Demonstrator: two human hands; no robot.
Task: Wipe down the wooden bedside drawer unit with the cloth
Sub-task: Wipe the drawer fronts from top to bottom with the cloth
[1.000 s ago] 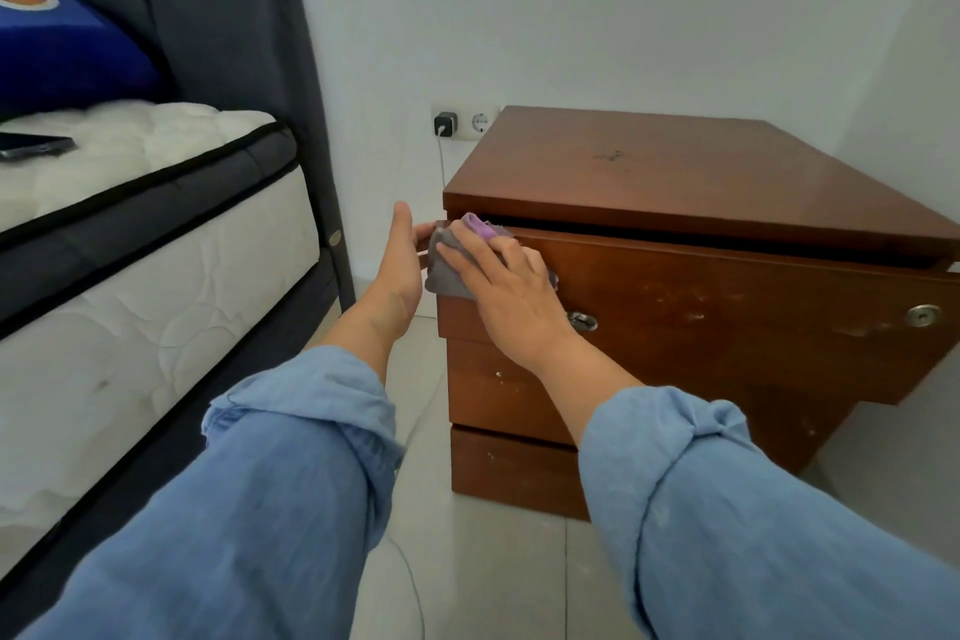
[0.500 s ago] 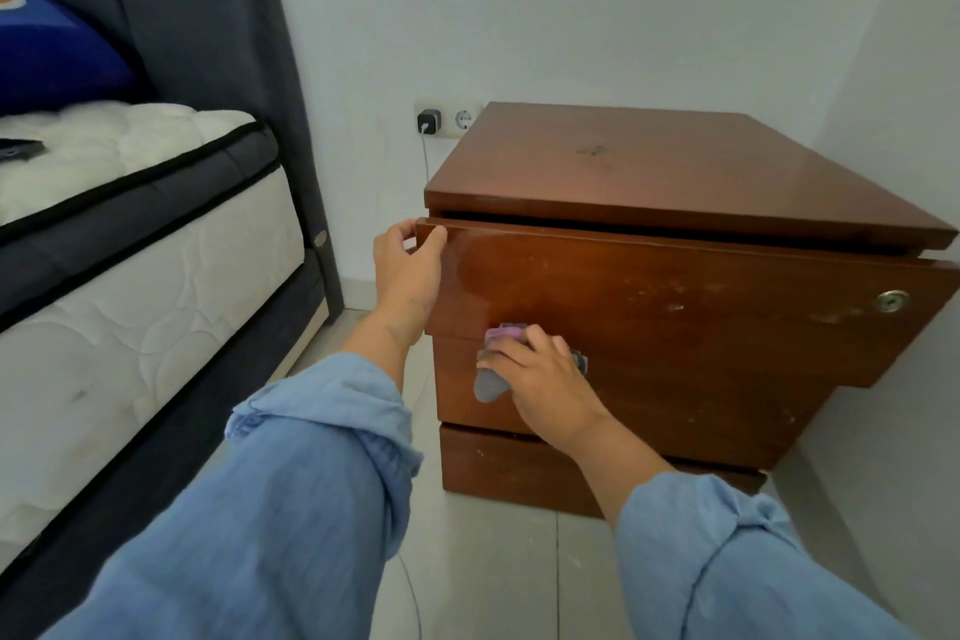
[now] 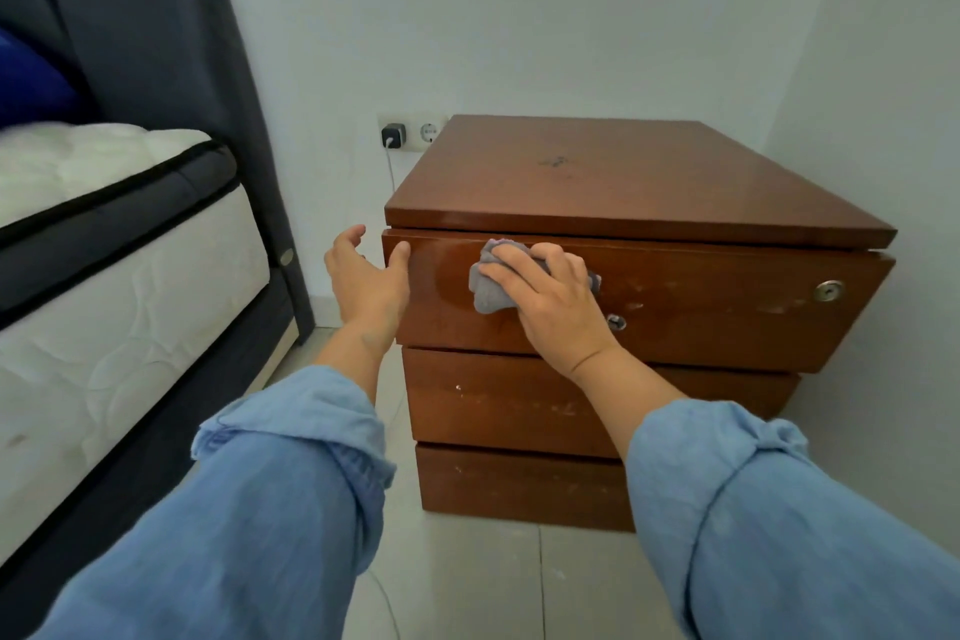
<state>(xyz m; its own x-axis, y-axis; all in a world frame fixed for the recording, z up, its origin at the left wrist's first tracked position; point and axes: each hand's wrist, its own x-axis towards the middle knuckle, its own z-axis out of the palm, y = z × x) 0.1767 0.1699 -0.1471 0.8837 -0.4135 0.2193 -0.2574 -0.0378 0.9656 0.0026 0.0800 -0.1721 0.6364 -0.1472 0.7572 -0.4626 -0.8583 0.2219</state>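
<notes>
The wooden bedside drawer unit (image 3: 675, 182) stands against the white wall, its top drawer front (image 3: 727, 307) slightly pulled out. My right hand (image 3: 556, 307) presses a crumpled grey cloth (image 3: 488, 294) flat against the left half of that drawer front, near its upper edge. My left hand (image 3: 366, 283) rests at the drawer's left corner, thumb on the front face, fingers spread beside the side; it holds nothing. A damp sheen shows on the wood left of the cloth. Two metal locks sit on the drawer front.
A bed with a white mattress (image 3: 114, 276) and dark headboard (image 3: 156, 42) stands at the left. A wall socket with a black charger (image 3: 393, 135) and a hanging cable sits behind the unit. Pale floor tiles (image 3: 467, 582) lie in front. A wall closes in at the right.
My right hand with the cloth has moved up from the drawer's lower left edge to its upper part. My left hand has loosened from gripping the corner.
</notes>
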